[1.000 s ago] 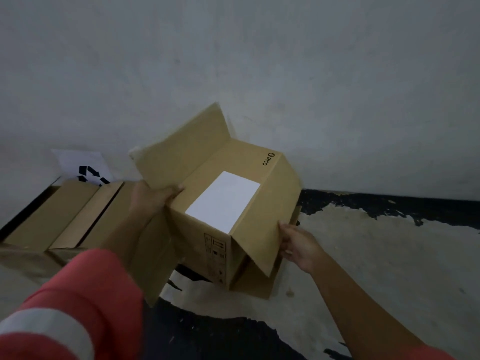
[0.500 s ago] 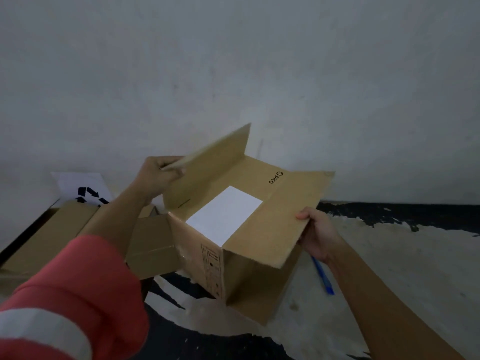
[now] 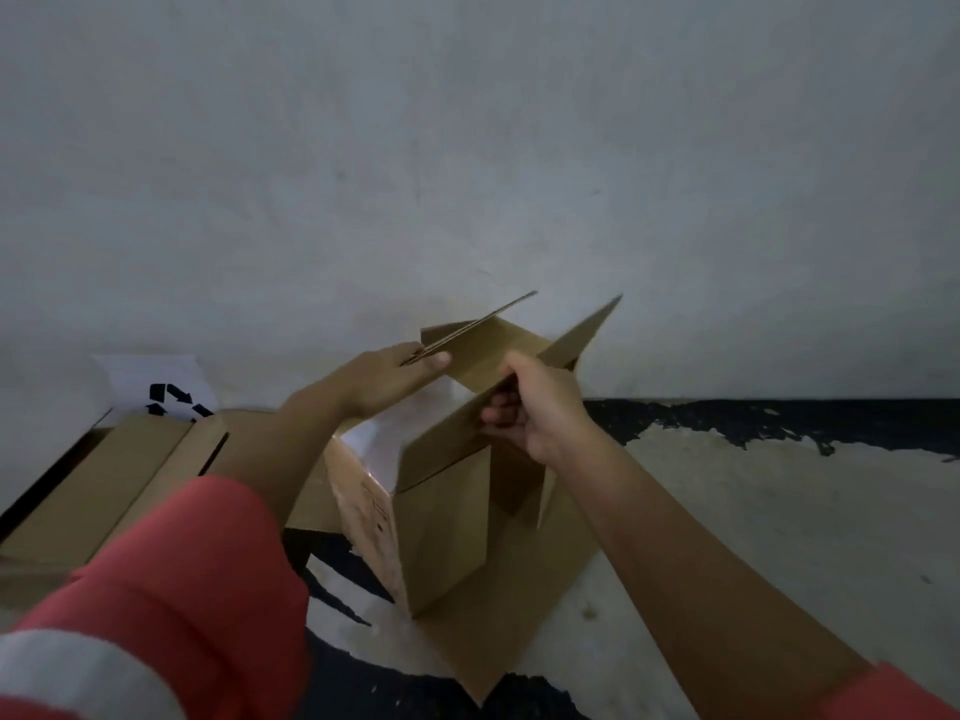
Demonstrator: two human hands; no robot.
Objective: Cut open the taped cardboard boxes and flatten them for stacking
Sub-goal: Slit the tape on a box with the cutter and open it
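A brown cardboard box (image 3: 447,527) stands on the floor in the middle of the head view, its top flaps open and raised. My left hand (image 3: 389,376) pinches the edge of the left flap, which I see nearly edge-on. My right hand (image 3: 530,407) grips the right flap from above, fingers curled under its edge. A white label on the box shows only as a sliver between my hands. A bottom flap spreads out on the floor toward me.
More opened cardboard (image 3: 104,475) lies at the left against the wall, with a white sheet bearing black recycling arrows (image 3: 156,387) behind it. The grey wall (image 3: 467,148) rises close behind the box. The floor (image 3: 779,511) is pale with black patches.
Both hands have lifted the two top flaps up and toward each other, hiding most of the white label. The blue object seen on the floor half a second ago is out of sight.
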